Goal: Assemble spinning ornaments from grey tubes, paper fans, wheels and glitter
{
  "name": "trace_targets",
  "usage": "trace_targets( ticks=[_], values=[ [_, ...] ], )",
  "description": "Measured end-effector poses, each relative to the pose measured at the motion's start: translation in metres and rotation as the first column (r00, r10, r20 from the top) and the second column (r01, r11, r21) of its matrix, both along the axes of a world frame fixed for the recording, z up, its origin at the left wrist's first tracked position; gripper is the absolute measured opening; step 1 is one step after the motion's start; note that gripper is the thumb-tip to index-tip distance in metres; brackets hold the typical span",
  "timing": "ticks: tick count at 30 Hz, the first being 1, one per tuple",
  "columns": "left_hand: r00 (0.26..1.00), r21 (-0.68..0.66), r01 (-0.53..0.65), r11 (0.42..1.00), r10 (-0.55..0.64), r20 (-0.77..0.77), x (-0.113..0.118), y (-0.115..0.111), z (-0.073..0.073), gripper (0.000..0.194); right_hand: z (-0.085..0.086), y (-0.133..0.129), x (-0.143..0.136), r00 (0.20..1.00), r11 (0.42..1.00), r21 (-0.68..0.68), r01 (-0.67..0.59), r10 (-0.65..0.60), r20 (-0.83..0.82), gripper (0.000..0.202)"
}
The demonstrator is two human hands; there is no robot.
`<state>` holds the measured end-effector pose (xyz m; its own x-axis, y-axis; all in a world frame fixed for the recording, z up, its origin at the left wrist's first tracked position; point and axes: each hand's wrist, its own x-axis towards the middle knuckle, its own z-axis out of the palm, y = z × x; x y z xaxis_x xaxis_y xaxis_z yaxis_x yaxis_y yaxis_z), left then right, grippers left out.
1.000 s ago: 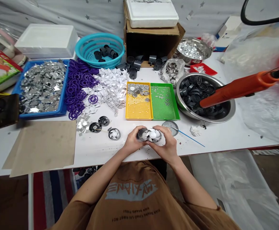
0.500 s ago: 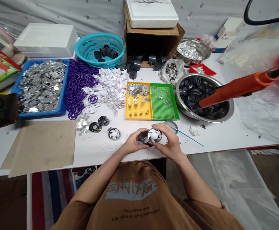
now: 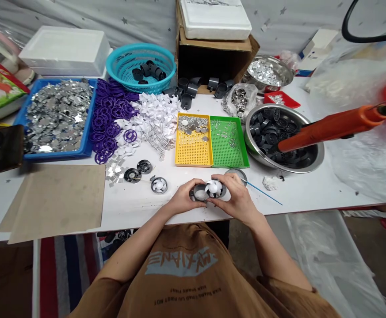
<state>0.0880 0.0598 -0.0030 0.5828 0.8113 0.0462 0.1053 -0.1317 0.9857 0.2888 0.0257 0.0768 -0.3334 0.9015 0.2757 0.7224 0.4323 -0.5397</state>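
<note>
Near the table's front edge, my left hand (image 3: 186, 197) is closed round a dark grey round housing (image 3: 200, 193), whose open side faces up. My right hand (image 3: 235, 196) grips a white-bladed fan piece (image 3: 214, 188) with a dark rim, held right beside the housing. The two pieces touch or nearly touch. Behind my right hand lies a round grey dish (image 3: 237, 175), partly hidden, with a thin blue stick (image 3: 262, 191) leaning out of it. To the left rests another grey housing with white blades (image 3: 159, 185), near two black discs (image 3: 138, 171).
Yellow (image 3: 193, 160) and green (image 3: 230, 161) trays hold small metal parts. A steel bowl (image 3: 318, 154) of black parts stands right, under an orange tool (image 3: 325, 130). Purple rings (image 3: 106, 119), white blades (image 3: 156, 110), a blue tray (image 3: 88, 148) and a turquoise basket (image 3: 113, 66) lie left.
The housing in my left hand has tilted, so its inside now faces up more. The fan piece has turned slightly in my right hand. The whole view has shifted slightly.
</note>
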Motion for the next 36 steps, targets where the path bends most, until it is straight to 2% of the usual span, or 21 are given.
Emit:
trace_targets(
  ticks=[2,5,12,15,18,23,27,32,36],
  values=[
    [1.000,0.055,-0.003,0.998,0.004,-0.018,0.000,0.000,0.001,0.064,0.000,-0.001,-0.002,0.998,0.999,0.028,0.035,-0.037,0.051,0.055],
    [1.000,0.081,0.009,0.997,-0.008,-0.015,0.000,0.000,0.000,0.065,0.001,-0.002,-0.004,0.991,0.998,0.053,0.025,-0.032,0.131,0.050],
    [0.999,0.030,0.037,0.999,-0.037,0.002,-0.001,-0.002,-0.005,0.063,0.011,-0.004,-0.006,0.962,0.999,0.032,-0.012,0.003,0.273,0.047],
    [1.000,0.012,0.019,1.000,-0.019,-0.019,0.001,-0.004,-0.003,0.067,0.015,-0.003,-0.008,0.977,0.998,-0.044,-0.045,0.053,0.208,0.048],
    [0.998,0.040,-0.015,0.999,0.018,-0.057,0.004,-0.005,0.001,0.067,0.011,-0.001,-0.014,0.994,0.991,-0.107,-0.082,0.089,0.068,0.049],
    [0.993,0.087,-0.072,0.994,0.079,-0.086,0.005,-0.008,0.004,0.063,-0.008,-0.002,-0.019,0.996,0.999,-0.045,-0.013,0.009,-0.089,0.052],
    [0.986,0.142,-0.103,0.984,0.120,-0.119,0.004,-0.009,0.004,0.059,-0.017,-0.005,-0.019,0.993,0.999,-0.003,0.052,-0.052,-0.106,0.051],
    [0.988,0.259,-0.096,0.961,0.124,-0.094,0.006,-0.010,0.008,0.057,-0.017,-0.007,-0.019,0.997,0.999,-0.050,-0.010,0.006,-0.078,0.054],
    [0.989,0.324,-0.093,0.941,0.125,-0.079,0.007,-0.012,0.010,0.053,-0.016,-0.005,-0.021,0.992,1.000,-0.014,0.018,-0.019,-0.127,0.052]
  ],
)
